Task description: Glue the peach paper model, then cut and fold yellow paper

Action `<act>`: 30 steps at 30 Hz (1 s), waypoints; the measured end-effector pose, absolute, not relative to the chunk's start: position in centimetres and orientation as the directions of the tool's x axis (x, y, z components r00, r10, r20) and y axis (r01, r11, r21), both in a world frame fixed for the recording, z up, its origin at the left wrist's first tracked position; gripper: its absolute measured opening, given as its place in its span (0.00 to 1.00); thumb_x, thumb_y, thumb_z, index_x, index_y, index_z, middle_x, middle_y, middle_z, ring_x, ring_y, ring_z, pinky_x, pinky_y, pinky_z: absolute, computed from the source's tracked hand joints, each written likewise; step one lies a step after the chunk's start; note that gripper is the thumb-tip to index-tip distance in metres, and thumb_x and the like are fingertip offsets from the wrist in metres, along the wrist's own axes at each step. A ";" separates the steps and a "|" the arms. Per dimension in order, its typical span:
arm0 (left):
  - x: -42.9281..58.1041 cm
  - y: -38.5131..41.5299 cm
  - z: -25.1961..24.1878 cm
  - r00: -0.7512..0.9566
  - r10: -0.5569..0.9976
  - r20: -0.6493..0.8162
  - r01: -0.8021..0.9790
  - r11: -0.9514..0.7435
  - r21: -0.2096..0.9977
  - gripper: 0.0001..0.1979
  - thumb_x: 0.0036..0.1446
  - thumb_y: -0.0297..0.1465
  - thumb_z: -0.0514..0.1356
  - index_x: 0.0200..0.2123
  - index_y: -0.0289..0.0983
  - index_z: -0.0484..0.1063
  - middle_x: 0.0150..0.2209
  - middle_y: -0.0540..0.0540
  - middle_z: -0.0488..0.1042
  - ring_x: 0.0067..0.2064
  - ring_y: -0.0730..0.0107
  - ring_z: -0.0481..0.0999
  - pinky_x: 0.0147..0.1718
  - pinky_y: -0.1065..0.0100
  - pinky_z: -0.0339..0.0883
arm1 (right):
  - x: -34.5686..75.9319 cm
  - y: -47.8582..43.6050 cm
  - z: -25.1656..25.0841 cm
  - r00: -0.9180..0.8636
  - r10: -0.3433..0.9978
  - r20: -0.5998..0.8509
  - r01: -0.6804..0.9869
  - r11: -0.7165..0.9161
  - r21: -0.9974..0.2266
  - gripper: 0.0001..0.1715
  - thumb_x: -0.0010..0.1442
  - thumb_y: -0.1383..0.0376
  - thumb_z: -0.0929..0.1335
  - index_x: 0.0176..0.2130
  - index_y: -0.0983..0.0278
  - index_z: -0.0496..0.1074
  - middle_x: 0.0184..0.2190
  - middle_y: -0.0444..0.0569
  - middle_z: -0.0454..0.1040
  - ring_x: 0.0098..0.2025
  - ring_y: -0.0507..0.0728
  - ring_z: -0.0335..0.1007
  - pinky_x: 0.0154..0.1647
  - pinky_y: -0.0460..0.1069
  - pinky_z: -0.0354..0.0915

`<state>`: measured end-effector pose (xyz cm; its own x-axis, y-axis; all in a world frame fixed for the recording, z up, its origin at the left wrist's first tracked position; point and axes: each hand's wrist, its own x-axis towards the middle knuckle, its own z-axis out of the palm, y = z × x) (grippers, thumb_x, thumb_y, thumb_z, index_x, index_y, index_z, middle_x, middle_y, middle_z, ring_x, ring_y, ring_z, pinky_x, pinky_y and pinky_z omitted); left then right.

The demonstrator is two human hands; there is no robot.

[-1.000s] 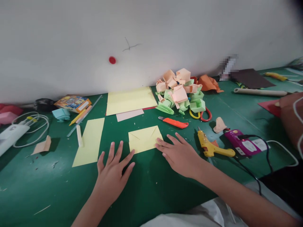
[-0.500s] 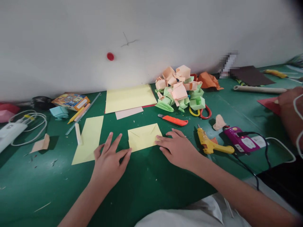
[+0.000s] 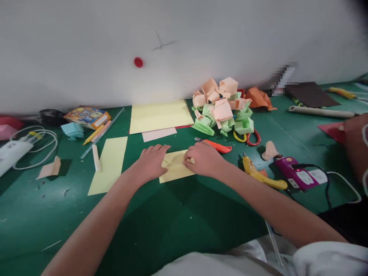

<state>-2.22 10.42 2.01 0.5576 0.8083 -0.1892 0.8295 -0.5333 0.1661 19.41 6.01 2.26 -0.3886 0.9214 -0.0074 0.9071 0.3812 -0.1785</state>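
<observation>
A small folded sheet of yellow paper (image 3: 176, 172) lies on the green table with diagonal creases near its top. My left hand (image 3: 152, 163) rests at the paper's left end, thumb and fingers apart, the thumb touching its edge. My right hand (image 3: 202, 158) has its fingers curled and pinched on the paper's upper right part, where a flap is slightly raised. The hands partly cover both ends of the sheet. Just behind my right hand is an orange utility knife (image 3: 220, 147), its handle partly hidden.
A yellow strip (image 3: 110, 165) bears a white stick (image 3: 96, 158) on the left. Larger yellow sheets (image 3: 159, 117) and a pile of folded paper pieces (image 3: 222, 109) stand behind. Scissors (image 3: 253, 138), a yellow glue gun (image 3: 263, 178) and a purple power strip (image 3: 299, 172) lie right, near another person's hand (image 3: 356, 142).
Both hands have moved up and inward over the small yellow paper. My right fingers have gone from lying spread at its edge to pinching its upper part. The view has shifted slightly.
</observation>
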 end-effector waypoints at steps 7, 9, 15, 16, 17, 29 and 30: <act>-1.4 10.6 3.0 0.564 0.794 -0.227 0.826 -0.541 0.160 0.33 0.50 0.25 0.64 0.61 0.36 0.65 0.55 0.36 0.70 0.58 0.43 0.71 0.53 0.48 0.66 | 19.0 7.4 1.2 -0.388 0.921 0.026 0.906 0.386 -0.174 0.39 0.62 0.58 0.71 0.68 0.63 0.62 0.62 0.57 0.69 0.61 0.69 0.60 0.58 0.63 0.58; -1.4 10.4 3.0 0.568 0.792 -0.223 0.823 -0.541 0.175 0.30 0.50 0.24 0.62 0.58 0.36 0.67 0.54 0.37 0.70 0.54 0.47 0.75 0.51 0.51 0.68 | 19.0 7.5 1.0 -0.395 0.918 0.017 0.903 0.392 -0.176 0.37 0.62 0.60 0.71 0.66 0.64 0.64 0.59 0.57 0.73 0.59 0.70 0.62 0.59 0.63 0.57; -1.8 9.9 1.9 0.566 0.810 -0.154 0.814 -0.520 0.258 0.31 0.54 0.24 0.58 0.62 0.36 0.61 0.59 0.36 0.71 0.51 0.53 0.78 0.43 0.60 0.70 | 19.1 7.4 1.4 -0.413 0.910 0.018 0.890 0.408 -0.206 0.22 0.63 0.70 0.67 0.55 0.63 0.74 0.48 0.53 0.78 0.51 0.64 0.68 0.55 0.59 0.59; -1.8 9.9 1.8 0.565 0.812 -0.146 0.813 -0.518 0.267 0.30 0.55 0.24 0.58 0.62 0.36 0.62 0.58 0.37 0.72 0.52 0.53 0.77 0.43 0.60 0.70 | 19.2 7.4 1.5 -0.420 0.907 0.016 0.885 0.413 -0.215 0.19 0.63 0.71 0.66 0.53 0.62 0.76 0.47 0.53 0.78 0.50 0.63 0.69 0.53 0.58 0.60; -1.9 9.8 1.8 0.565 0.813 -0.141 0.812 -0.516 0.273 0.29 0.55 0.25 0.58 0.61 0.36 0.63 0.56 0.38 0.74 0.51 0.52 0.78 0.43 0.60 0.70 | 19.3 7.3 1.5 -0.427 0.904 0.013 0.880 0.419 -0.225 0.17 0.63 0.71 0.67 0.50 0.62 0.77 0.46 0.52 0.78 0.49 0.62 0.70 0.52 0.56 0.60; -3.9 8.3 0.8 0.613 0.790 -0.019 0.764 -0.586 0.269 0.12 0.61 0.25 0.54 0.39 0.40 0.77 0.40 0.46 0.78 0.42 0.62 0.77 0.39 0.64 0.69 | 19.4 4.0 0.2 -0.391 0.920 0.022 0.894 0.386 -0.226 0.18 0.66 0.75 0.62 0.47 0.64 0.78 0.45 0.53 0.80 0.46 0.60 0.70 0.46 0.53 0.64; -4.1 7.8 0.5 0.617 0.787 0.002 0.760 -0.597 0.256 0.13 0.61 0.25 0.53 0.40 0.39 0.77 0.40 0.45 0.77 0.43 0.61 0.77 0.41 0.62 0.70 | 19.3 3.4 -0.1 -0.406 0.913 0.028 0.889 0.402 -0.220 0.20 0.66 0.75 0.62 0.50 0.64 0.77 0.48 0.54 0.79 0.48 0.61 0.69 0.50 0.54 0.63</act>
